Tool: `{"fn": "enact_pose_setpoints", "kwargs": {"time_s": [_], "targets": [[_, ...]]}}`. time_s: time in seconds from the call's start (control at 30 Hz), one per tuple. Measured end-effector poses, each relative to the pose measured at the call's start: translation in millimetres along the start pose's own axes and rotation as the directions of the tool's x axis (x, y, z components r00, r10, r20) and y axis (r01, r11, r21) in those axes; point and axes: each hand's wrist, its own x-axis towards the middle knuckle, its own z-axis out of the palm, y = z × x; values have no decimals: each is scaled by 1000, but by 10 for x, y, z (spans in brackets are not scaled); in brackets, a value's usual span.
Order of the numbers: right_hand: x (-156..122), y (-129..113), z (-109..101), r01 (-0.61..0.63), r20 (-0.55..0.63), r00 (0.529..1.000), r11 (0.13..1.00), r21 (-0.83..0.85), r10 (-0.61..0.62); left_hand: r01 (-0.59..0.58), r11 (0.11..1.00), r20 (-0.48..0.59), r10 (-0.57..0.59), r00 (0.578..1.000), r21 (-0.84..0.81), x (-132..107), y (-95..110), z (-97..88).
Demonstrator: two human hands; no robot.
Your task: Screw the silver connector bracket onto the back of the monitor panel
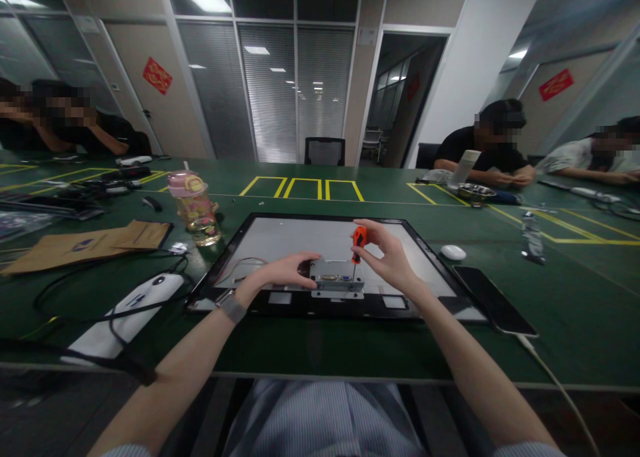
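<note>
Your right hand [387, 254] is clamped on the orange-handled screwdriver [357, 240], which stands nearly upright over the right end of the metal port housing [336, 278]. Its handle is up, its tip points down at that end, and its long axis is vertical. The housing's own long axis runs left to right across you. Your left hand [287, 270] rests on the housing's left end, fingers stretched out flat. Under the housing, the display panel [280, 237] lies flat on the counter [350, 350].

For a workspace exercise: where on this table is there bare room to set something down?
Free: green mat between panel and yellow boxes; front strip between panel and table edge; right of phone. Crowded: left, around cables, paper bag, bottle.
</note>
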Motion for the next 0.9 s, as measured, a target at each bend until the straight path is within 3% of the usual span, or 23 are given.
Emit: {"fn": "enact_pose_setpoints", "kwargs": {"time_s": [0.1,0.17,0.3,0.43,0.7,0.9], "targets": [[6,-19,-53,-55,101,994,990,133,41,-1,1000,-1,1,1000,10,6,6,0],[20,-26,-97,-58,138,990,990,129,40,-8,1000,2,8,1000,13,11,13,0],[51,3,-151,-60,100,993,997,50,55,-15,1000,5,15,1000,11,2,44,-7],[55,29,-159,-100,77,993,987,126,91,2,1000,5,-2,1000,8,-15,63,-16],[52,-4,-179,-163,206,969,980,114,138,18,999,7,-18,1000,36,-8,59,-11],[59,26,-171,-228,192,960,966,123,203,9,999,12,-10,1000,46,-6,65,-18]]}}
